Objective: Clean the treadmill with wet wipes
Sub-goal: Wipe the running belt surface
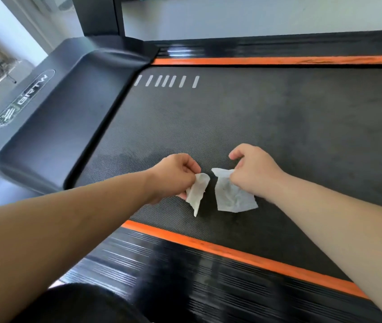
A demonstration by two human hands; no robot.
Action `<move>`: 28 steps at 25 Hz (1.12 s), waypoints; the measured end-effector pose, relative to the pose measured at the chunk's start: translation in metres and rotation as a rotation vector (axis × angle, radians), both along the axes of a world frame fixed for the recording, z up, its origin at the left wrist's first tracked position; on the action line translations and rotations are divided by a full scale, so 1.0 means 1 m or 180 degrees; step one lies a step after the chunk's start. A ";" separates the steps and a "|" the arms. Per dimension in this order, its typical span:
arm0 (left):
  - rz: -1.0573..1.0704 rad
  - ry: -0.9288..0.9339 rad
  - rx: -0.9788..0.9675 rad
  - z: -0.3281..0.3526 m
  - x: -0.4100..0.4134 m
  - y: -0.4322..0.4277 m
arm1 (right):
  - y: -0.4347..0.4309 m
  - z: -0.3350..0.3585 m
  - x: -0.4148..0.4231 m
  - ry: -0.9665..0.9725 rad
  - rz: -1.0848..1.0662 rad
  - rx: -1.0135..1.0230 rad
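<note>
The treadmill's dark textured belt (267, 117) fills the middle of the view, with orange stripes along both long sides. Above the belt's near part, my left hand (173, 176) pinches a small crumpled white wet wipe (197, 193) that hangs down from its fingers. A short gap to the right, my right hand (253, 173) pinches a larger white wet wipe (230, 197), whose lower edge lies spread close to the belt. The two wipes are apart and do not touch.
The black motor hood (69, 108) with a logo badge (22, 99) sits at the left. A black upright post (101, 15) rises at the back left. A ribbed black side rail (208, 276) runs along the near edge. A dark knee (80, 304) shows at the bottom.
</note>
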State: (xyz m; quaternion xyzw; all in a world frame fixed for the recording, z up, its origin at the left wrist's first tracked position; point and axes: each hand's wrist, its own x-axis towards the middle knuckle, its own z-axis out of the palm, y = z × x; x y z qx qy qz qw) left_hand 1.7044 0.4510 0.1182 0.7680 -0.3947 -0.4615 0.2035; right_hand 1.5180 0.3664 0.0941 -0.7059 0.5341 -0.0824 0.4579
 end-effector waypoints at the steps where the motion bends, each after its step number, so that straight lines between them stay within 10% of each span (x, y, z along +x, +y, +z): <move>1: 0.0009 0.0010 0.0051 -0.001 0.000 -0.006 | -0.005 0.003 0.003 0.0073 -0.0007 -0.0153; 5: 0.0646 0.0805 0.0139 -0.005 -0.002 -0.023 | -0.018 0.015 0.023 0.0356 0.0330 -0.1272; 10: 0.1202 0.1929 -0.0431 0.000 0.013 -0.026 | -0.016 0.021 0.048 -0.0820 -0.0197 0.1415; 21: 0.1683 0.1355 -0.0668 -0.015 0.053 -0.024 | -0.009 0.009 0.062 -0.2302 -0.0647 0.2478; 28: 0.1691 -0.0072 -0.1340 -0.017 0.062 -0.029 | -0.008 0.000 0.065 -0.1861 -0.0701 0.2338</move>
